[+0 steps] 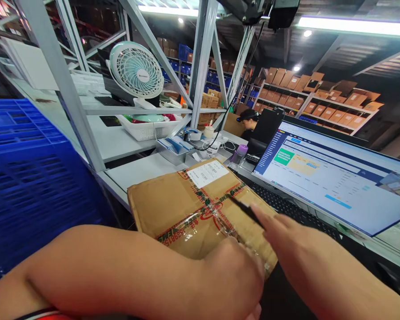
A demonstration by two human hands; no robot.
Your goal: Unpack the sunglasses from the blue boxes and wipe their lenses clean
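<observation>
Bare left forearm (pixel 113 262), crossing the lower left of the frame, leads to the left hand (pixel 235 275), knuckles bent over the near edge of a flat brown cardboard parcel (pixel 163 195); its fingers are mostly hidden, so whether they pinch anything cannot be told. Parcel at centre, beyond the left hand; the right hand (pixel 283 235), at its right side, grips a slim black tool (pixel 245 209) pointing toward clear tape printed red and black (pixel 183 226). White printed label (pixel 207 173) near the far edge. Blue slatted plastic crate (pixel 30 178), frame left; lit flat-screen monitor (pixel 333 173), frame right.
</observation>
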